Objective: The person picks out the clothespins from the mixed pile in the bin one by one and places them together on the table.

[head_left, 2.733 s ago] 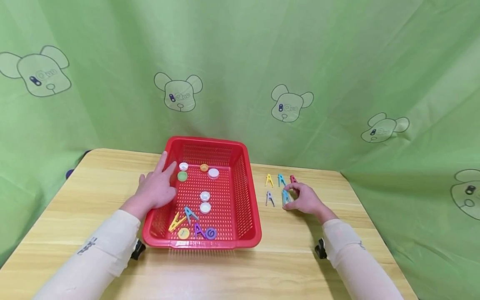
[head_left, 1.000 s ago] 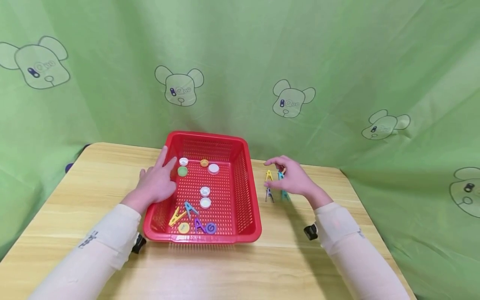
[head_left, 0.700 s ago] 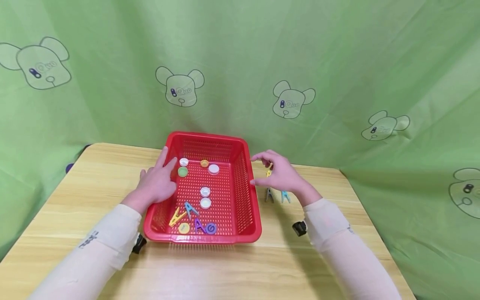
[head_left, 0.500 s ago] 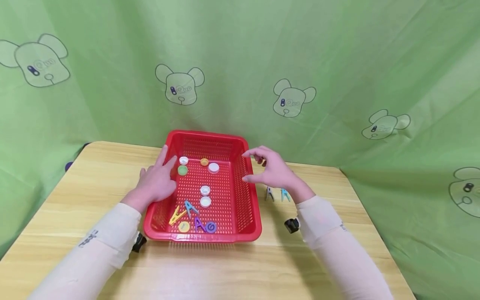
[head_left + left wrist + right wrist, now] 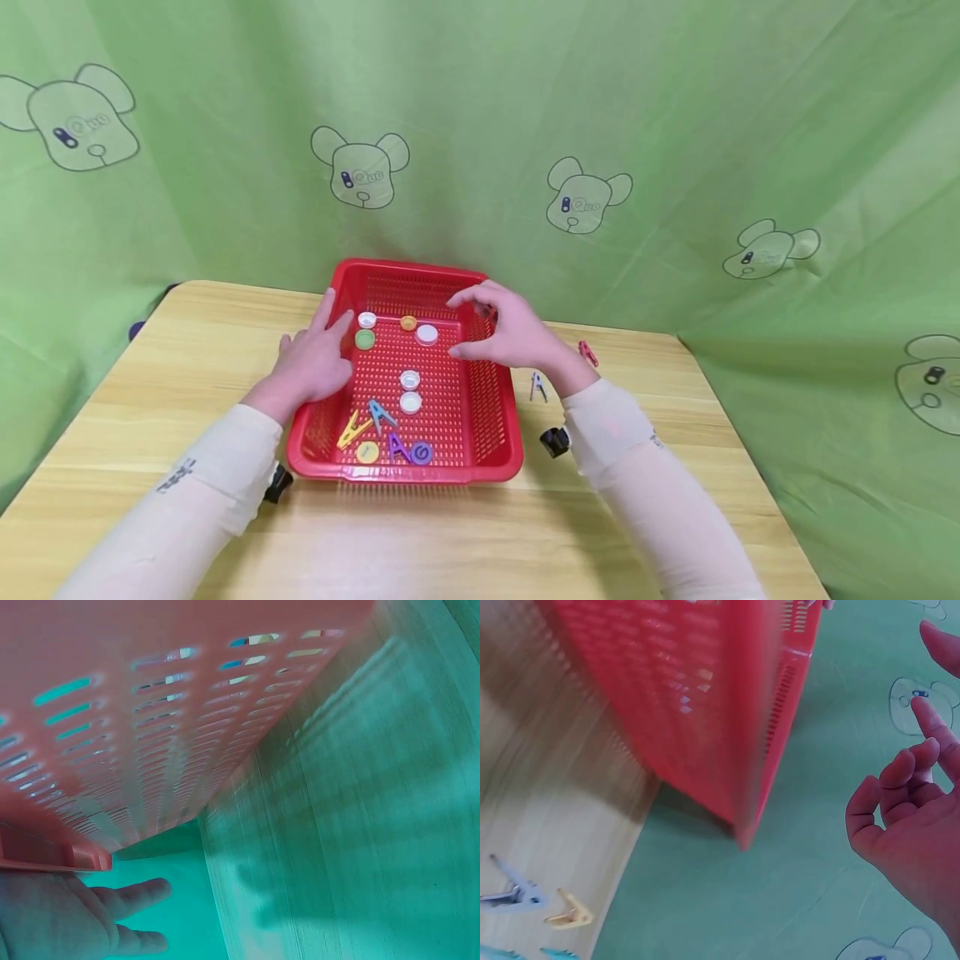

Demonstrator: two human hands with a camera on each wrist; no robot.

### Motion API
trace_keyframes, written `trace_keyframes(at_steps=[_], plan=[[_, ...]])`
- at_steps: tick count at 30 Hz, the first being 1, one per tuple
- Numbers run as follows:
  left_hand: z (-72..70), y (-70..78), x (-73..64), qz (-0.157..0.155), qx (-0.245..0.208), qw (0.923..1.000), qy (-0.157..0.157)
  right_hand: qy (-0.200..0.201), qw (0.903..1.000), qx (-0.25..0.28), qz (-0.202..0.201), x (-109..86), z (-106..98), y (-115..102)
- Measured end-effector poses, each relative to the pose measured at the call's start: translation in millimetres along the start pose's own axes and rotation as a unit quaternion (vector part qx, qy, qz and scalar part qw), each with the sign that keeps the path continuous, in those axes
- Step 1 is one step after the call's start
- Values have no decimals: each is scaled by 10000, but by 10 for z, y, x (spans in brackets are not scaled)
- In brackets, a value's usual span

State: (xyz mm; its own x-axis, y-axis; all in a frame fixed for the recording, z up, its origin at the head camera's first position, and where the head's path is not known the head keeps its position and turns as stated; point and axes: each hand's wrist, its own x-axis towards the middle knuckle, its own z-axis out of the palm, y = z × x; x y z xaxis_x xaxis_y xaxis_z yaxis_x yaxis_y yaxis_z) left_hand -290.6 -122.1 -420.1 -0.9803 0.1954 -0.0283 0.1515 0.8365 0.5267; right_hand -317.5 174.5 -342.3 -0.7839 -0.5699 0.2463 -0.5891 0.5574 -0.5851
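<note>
A red plastic basket [image 5: 405, 474] stands on the wooden table, holding several bottle caps, among them a green cap [image 5: 365, 339] and a purple cap [image 5: 422, 453]. Yellow [image 5: 354, 430], blue [image 5: 381, 414] and purple [image 5: 397, 448] clothespins lie near its front. My left hand [image 5: 309, 367] rests at the left rim, fingers straight. Over the right side of the basket hovers my right hand [image 5: 510, 329], thumb and index finger spread apart with nothing between them. Beneath it, the basket's right rim is partly hidden.
Right of the basket lie a grey clothespin [image 5: 538, 386] and a red one [image 5: 588, 353]. A yellow clothespin [image 5: 571, 909] and blue ones show in the right wrist view, hidden by my forearm in the head view. A green curtain [image 5: 480, 125] hangs behind the table.
My right hand has left the clothespins on the table and moved left, over the basket. My left hand stays at the rim, and the basket's contents look the same.
</note>
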Motion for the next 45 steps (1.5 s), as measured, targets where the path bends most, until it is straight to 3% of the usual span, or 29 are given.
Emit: trace_keyframes(at_steps=[9, 17, 21, 26, 34, 45], plan=[[-14, -30, -11, -50, -2, 10000, 17, -214, 9993, 231, -183, 275, 143, -213], [15, -33, -3, -33, 45, 10000, 30, -453, 9974, 563, -78, 373, 315, -239], [19, -38, 11, -25, 24, 10000, 67, -706, 9940, 837, -43, 409, 378, -201], [10, -30, 16, -12, 34, 10000, 34, -1297, 9834, 1258, 181, 440, 469, -153], [21, -33, 41, 8, 73, 9999, 92, -2075, 9730, 1009, 103, 510, 689, -63], [-4, -54, 36, 21, 54, 9999, 93, -2471, 9641, 954, 173, 573, 917, -7]])
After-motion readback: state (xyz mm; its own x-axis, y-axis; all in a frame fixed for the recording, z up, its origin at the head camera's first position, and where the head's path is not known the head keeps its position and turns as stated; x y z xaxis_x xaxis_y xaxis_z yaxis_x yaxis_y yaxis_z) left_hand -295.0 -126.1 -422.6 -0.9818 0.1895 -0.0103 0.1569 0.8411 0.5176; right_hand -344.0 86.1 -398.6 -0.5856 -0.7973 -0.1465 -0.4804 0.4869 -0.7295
